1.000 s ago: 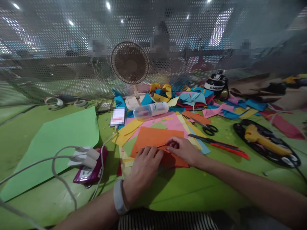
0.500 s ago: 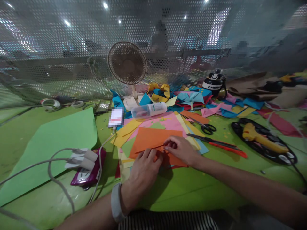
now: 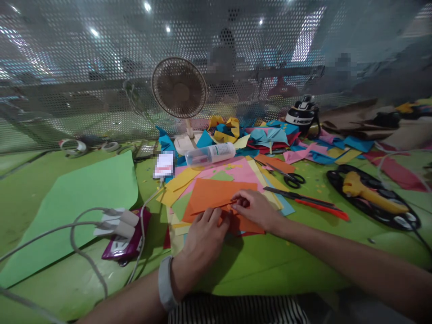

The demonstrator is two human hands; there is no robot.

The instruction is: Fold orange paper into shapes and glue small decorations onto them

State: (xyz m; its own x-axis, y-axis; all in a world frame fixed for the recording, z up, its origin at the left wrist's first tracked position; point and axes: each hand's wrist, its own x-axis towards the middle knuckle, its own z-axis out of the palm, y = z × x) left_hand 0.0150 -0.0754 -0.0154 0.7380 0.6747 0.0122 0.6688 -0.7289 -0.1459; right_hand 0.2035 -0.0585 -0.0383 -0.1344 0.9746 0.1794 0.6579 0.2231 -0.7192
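Your left hand (image 3: pixel 204 236) rests, fingers bent, on the orange paper (image 3: pixel 219 190) at frame centre; your right hand's (image 3: pixel 259 210) fingers curl together at its edge. I can't tell whether either pinches it. Loose sheets (image 3: pixel 248 173) underneath could slide under uneven pressure, skewing the paper. Right of centre lies a cutter (image 3: pixel 324 207).

Orange paper (image 3: pixel 219 191) is touched at the frame's centre by the left hand (image 3: pixel 205 234) and the right hand (image 3: pixel 258 210). Scissors (image 3: pixel 282 172) and a red-handled knife (image 3: pixel 320 206) are noted right of centre; a fan (image 3: pixel 182 92) is seen upper left of centre.
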